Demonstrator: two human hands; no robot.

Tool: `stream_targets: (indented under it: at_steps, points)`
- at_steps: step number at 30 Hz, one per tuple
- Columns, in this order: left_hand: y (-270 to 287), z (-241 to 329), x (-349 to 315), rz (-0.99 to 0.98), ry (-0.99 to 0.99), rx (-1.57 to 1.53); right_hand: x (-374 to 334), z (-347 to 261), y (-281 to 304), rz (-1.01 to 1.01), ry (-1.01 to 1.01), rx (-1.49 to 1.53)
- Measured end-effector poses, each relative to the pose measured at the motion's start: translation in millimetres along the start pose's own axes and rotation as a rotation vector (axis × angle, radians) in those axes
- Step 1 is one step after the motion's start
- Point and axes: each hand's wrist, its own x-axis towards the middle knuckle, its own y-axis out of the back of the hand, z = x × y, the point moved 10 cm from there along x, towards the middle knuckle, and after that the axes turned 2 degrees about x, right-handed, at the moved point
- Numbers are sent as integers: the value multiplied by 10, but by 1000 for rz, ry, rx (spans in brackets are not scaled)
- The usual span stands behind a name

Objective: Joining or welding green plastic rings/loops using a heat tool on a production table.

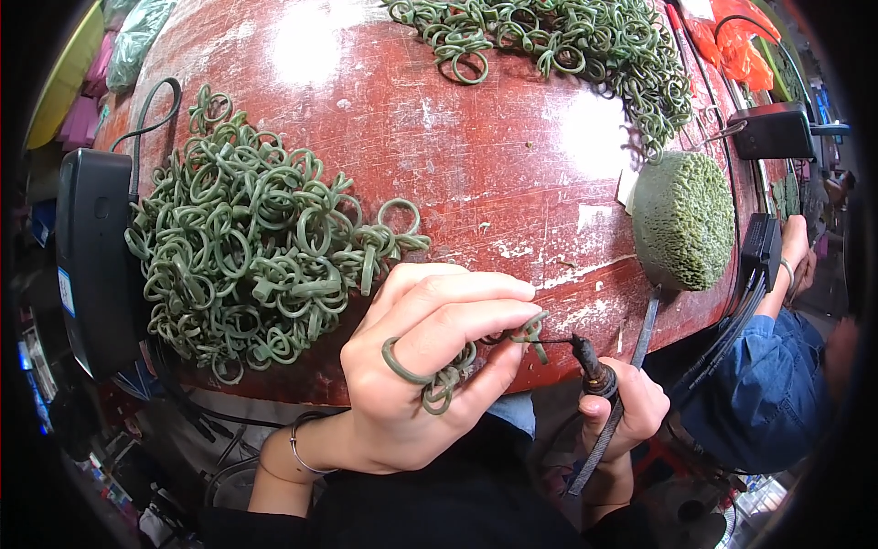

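Note:
My left hand [430,357] is closed around a few green rings [445,389] with short stems, and its fingertips pinch one small green ring [529,331]. My right hand [626,407] grips a black-tipped hot pen tool [592,364], which resembles a soldering iron. Its thin dark tip points left and reaches the pinched ring; whether they touch I cannot tell. In the same hand lies a long flat metal tool [647,327] with a textured handle. A large heap of similar green rings [247,247] sits left of my hands on the red table [485,183].
Another pile of green rings [558,37] lies at the far side. A round, rough-topped green block [690,220] stands at the right. Black boxes with cables flank the table, one at left [96,265], another at right [773,130]. A person in a blue sleeve [754,384] is at right.

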Motion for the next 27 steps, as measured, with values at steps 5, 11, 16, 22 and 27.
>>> stream_targets:
  at_steps: [5,11,16,22,27]
  points:
    - [9,-11,-1,7,9,-5,-31,13,-8,10,1,1]
    - [5,-19,-11,2,10,-16,-126,179,-25,46,-153,182]
    - [3,-21,-3,-8,18,-16,-59,92,-39,12,-112,120]
    - [-1,-13,14,-10,16,-11,15,8,-24,-3,-55,56]
    - [-4,-11,12,-14,10,-2,30,-9,-33,-17,-45,27]
